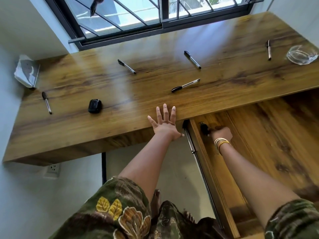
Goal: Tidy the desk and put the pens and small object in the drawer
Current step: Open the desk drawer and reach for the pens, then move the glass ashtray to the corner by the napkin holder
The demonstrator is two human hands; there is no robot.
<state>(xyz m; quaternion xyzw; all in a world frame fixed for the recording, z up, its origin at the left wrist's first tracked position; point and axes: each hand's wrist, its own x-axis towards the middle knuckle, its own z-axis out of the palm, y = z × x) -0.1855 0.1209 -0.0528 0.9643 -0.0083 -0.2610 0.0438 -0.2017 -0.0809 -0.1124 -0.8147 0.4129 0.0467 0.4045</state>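
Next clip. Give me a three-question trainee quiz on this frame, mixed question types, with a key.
1. How many pens lie on the desk top?
2. True or false: the left hand grips a pen.
3. Where is the right hand? A) on the glass ashtray B) inside the open drawer C) on the small black object

Key: 1. Five. 2. False; it rests flat on the desk edge. 3. B, holding something dark.
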